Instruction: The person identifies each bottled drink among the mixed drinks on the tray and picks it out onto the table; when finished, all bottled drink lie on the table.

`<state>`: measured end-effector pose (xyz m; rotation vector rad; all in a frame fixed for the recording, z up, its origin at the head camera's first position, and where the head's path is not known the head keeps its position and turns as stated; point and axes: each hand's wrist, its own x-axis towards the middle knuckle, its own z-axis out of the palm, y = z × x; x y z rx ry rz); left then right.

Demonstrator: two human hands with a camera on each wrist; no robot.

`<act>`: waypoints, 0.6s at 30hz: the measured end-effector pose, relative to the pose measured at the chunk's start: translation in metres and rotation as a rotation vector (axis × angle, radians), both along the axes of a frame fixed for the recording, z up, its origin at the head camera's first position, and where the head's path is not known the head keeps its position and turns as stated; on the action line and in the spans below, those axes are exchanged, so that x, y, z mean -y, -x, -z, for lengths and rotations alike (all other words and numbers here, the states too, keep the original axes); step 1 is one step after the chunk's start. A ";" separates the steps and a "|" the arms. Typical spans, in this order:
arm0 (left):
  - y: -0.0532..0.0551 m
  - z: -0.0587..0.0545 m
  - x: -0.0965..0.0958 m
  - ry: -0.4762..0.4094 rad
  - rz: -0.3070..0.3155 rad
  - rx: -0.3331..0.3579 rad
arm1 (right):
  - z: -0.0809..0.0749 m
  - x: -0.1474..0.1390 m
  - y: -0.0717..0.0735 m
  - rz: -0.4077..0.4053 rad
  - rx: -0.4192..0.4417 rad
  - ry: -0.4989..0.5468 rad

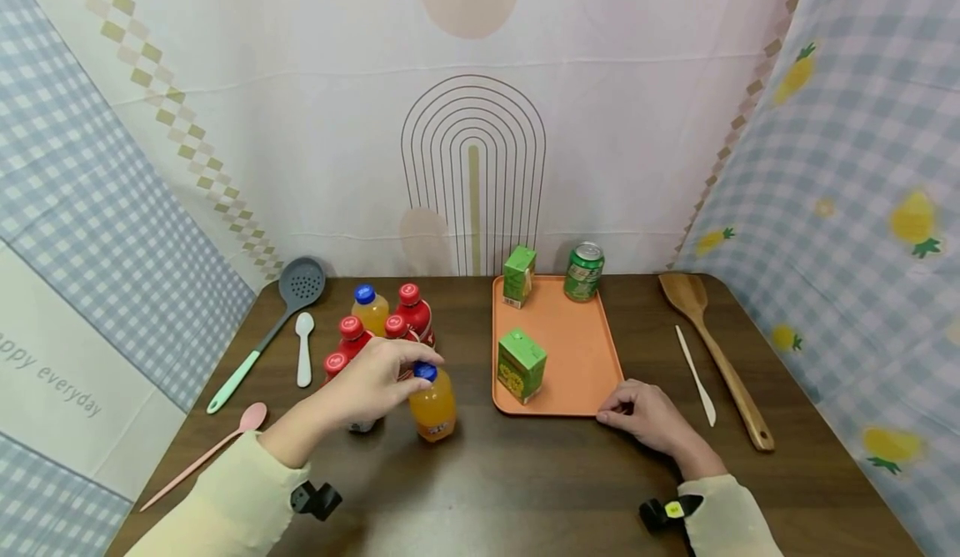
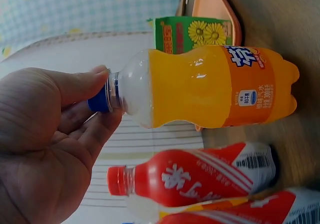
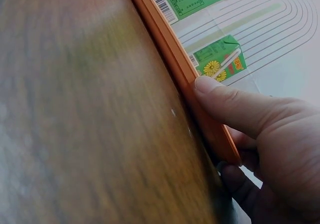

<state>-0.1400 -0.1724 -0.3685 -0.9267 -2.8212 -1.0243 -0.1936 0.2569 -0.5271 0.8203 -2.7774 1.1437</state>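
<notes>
My left hand (image 1: 373,378) pinches the blue cap (image 2: 100,99) of an orange soda bottle (image 1: 435,408) between thumb and fingers. The bottle is upright, left of an orange tray (image 1: 573,348). In the left wrist view its orange label shows, and a red-capped bottle (image 2: 190,176) stands beside it. At the tray's near right corner, my right hand (image 1: 651,415) grips the rim, thumb on top and fingertips at the underside. Two green drink cartons stand on the tray: one near the front (image 1: 521,365), one at the back left (image 1: 518,276). A green can (image 1: 583,272) stands at the back right corner.
Several red-capped bottles (image 1: 417,311) and another orange soda bottle (image 1: 371,311) cluster behind my left hand. Further left lie a slotted spoon (image 1: 302,283), a white spoon (image 1: 303,348) and a pink spoon (image 1: 225,443). A white knife (image 1: 696,376) and wooden spatula (image 1: 720,348) lie on the right.
</notes>
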 end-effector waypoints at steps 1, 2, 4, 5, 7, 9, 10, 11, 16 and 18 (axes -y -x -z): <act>0.000 0.000 0.002 0.001 0.002 0.003 | 0.000 0.000 0.000 0.000 0.001 0.001; 0.000 -0.001 0.004 0.003 0.003 0.012 | 0.000 0.000 0.000 0.002 0.002 0.000; -0.001 -0.003 0.008 0.015 0.002 0.029 | 0.000 0.000 0.000 0.003 0.005 -0.001; -0.001 -0.005 0.010 0.021 0.004 0.037 | 0.000 0.000 0.000 0.003 0.005 -0.002; -0.001 -0.007 0.015 0.029 0.014 0.047 | -0.001 0.000 0.000 0.006 0.007 -0.003; -0.001 -0.009 0.019 0.044 0.016 0.056 | -0.001 0.000 0.000 0.009 0.008 -0.003; -0.001 -0.010 0.021 0.047 0.017 0.059 | -0.001 0.000 0.000 0.011 0.008 -0.002; -0.001 -0.010 0.022 0.047 0.020 0.058 | -0.001 0.000 -0.001 0.012 0.010 -0.001; -0.001 -0.009 0.030 0.052 0.008 0.048 | -0.001 0.000 -0.001 0.008 0.013 0.003; -0.001 -0.009 0.033 0.065 0.001 0.040 | -0.001 0.001 -0.001 0.005 0.013 0.004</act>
